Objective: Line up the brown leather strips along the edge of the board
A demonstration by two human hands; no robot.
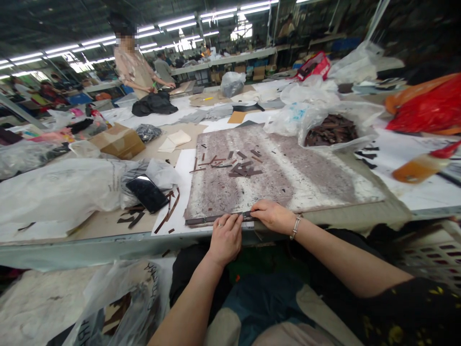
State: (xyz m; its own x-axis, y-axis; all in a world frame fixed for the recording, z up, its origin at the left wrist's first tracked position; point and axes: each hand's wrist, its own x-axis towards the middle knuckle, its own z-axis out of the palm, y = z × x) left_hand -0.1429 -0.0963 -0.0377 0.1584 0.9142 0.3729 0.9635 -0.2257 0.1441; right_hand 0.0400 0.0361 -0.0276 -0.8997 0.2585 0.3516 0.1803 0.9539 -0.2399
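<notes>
A long, narrow dark brown strip [201, 220] lies along the front edge of a speckled, worn board [302, 168]. My left hand [226, 235] has its fingers bent together over the strip's middle part, pressing it at the edge. Just to the right, my right hand [273, 217] pinches the strip's right end between thumb and fingers. My fingertips partly hide the strip there. Several short brown pieces [245, 169] are scattered on the board beyond my hands.
A clear plastic bag [363, 117] full of brown pieces stands at the board's back right. An orange glue bottle [414, 168] lies at right. Left are a black phone [147, 193], white plastic bags [65, 187] and a cardboard box [118, 141]. Another person [133, 67] stands across the table.
</notes>
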